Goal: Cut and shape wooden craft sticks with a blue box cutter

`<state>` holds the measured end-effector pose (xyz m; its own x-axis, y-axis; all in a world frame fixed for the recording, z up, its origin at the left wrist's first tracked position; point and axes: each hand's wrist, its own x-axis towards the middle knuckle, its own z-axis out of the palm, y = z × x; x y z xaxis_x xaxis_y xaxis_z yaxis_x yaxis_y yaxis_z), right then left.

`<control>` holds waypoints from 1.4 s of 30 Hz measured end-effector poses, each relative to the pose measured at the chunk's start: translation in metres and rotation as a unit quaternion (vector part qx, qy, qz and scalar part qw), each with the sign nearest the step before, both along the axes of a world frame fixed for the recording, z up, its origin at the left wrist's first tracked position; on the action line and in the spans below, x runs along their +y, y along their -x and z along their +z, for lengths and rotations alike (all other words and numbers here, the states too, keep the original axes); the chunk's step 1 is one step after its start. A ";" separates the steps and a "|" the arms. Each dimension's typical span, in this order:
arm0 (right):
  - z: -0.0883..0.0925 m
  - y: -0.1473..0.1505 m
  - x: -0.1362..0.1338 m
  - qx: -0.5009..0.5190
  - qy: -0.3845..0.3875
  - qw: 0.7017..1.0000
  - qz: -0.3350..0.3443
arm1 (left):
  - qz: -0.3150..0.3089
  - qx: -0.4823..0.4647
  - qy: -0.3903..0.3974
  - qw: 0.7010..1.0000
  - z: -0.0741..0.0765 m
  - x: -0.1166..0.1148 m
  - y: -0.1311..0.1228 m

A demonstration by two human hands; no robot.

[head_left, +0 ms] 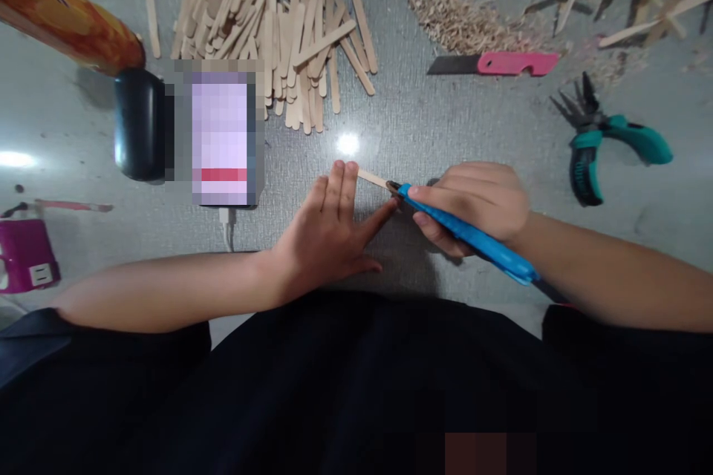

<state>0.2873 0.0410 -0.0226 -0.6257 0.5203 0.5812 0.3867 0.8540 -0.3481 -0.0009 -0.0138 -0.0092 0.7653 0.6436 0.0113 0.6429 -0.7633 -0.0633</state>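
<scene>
My left hand [334,226] lies on the grey table with its fingers spread, the fingertips pressing on one end of a wooden craft stick [372,178]. Part of that stick is hidden under the fingers. In my right hand [479,204] is a blue utility knife [479,237], gripped along its handle. Its tip meets the stick's right end, close to my left index finger. Whether the blade has gone into the wood I cannot tell.
Behind my hands lies a heap of craft sticks [306,52]. Wood shavings [468,22], a pink cutter [518,64] and green-handled pliers [596,137] are at the right. A phone [220,133], a black case [139,126], an orange cylinder [72,15] and a purple plug [27,256] are at the left.
</scene>
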 end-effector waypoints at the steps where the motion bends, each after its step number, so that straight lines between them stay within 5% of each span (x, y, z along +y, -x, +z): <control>1: -0.001 0.000 0.000 0.002 0.000 1.000 -0.006 | -0.011 -0.001 -0.030 0.999 0.003 -0.002 0.000; 5: -0.006 0.001 0.001 0.022 0.013 1.000 -0.003 | -0.086 -0.085 -0.107 0.987 0.012 -0.003 -0.001; 8: -0.006 0.000 0.002 0.026 0.020 0.999 0.005 | -0.117 -0.202 -0.064 0.970 0.007 0.010 0.000; 11: -0.006 0.000 0.002 0.028 0.035 0.999 0.020 | -0.025 -0.271 0.008 0.962 -0.006 0.027 0.000; 15: -0.006 -0.001 0.001 0.030 0.044 0.997 0.049 | 0.071 -0.236 0.031 0.969 -0.020 0.038 -0.001; 20: -0.007 -0.004 0.000 0.021 0.081 0.994 0.070 | 0.065 -0.181 0.106 0.976 -0.024 0.036 0.001; 28: 0.001 -0.006 0.005 0.004 0.140 0.985 0.102 | 0.087 -0.127 0.179 0.972 -0.006 0.039 -0.002; 42: 0.004 -0.005 0.001 0.009 0.162 0.984 0.073 | 0.072 -0.150 0.150 0.975 -0.020 0.040 -0.004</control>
<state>0.2922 0.0424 -0.0184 -0.6987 0.5852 0.4116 0.2594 0.7433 -0.6166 0.0027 0.0258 -0.0289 0.6575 0.7533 0.0166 0.7001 -0.6189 0.3561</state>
